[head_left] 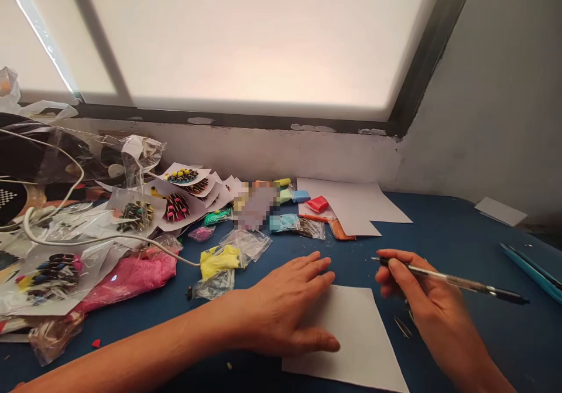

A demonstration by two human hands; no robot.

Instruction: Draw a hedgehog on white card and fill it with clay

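Note:
My left hand point(294, 308) lies flat, fingers stretched out, over the left part of a blank white sheet of paper point(364, 340) on the blue table. To the right of the sheet, my right hand point(421, 293) is closed on a pen point(456, 280) with a clear barrel and dark ends. The pen's tip points left, above the table and apart from the paper. Below the right hand lies a small oval metal piece point(403, 327). Close to my left forearm is a yellow lump of clay point(218, 261) on clear plastic.
Small packets of coloured clay, among them a red one point(317, 204), lie near more white paper point(360, 200) at the back. On the left are decorated paper pieces point(175, 205), a pink bag point(132, 276) and a white cable point(109, 239). A light-blue case point(533, 273) sits far right.

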